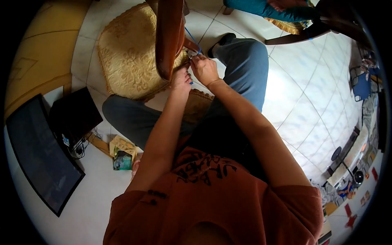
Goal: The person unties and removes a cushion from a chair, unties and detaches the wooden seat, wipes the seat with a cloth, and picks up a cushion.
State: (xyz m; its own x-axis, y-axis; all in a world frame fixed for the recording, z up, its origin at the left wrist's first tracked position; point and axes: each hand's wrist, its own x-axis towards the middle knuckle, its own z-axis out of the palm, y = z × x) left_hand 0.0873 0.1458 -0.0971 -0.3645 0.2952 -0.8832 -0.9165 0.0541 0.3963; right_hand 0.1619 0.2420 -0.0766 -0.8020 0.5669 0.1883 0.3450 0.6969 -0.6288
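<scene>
My left hand (181, 78) is closed beside the lower end of a brown wooden chair part (169, 41), and a small bit of blue shows at its fingers. Just to the right, my right hand (205, 70) has its fingers pinched together close to the left fingertips. What either hand grips is too small and too covered to tell. A thin blue cord (199, 51) runs down past the wood and loops around a wooden bar right above my right fingers. A gold patterned seat cushion (126, 61) lies to the left of the wood.
My bent legs in blue jeans (245, 73) frame the hands. A dark monitor (41, 151), a black box (77, 116) and a green-and-tan packet (123, 157) are on the left. Another wooden chair (298, 36) stands at upper right on the tiled floor (302, 85).
</scene>
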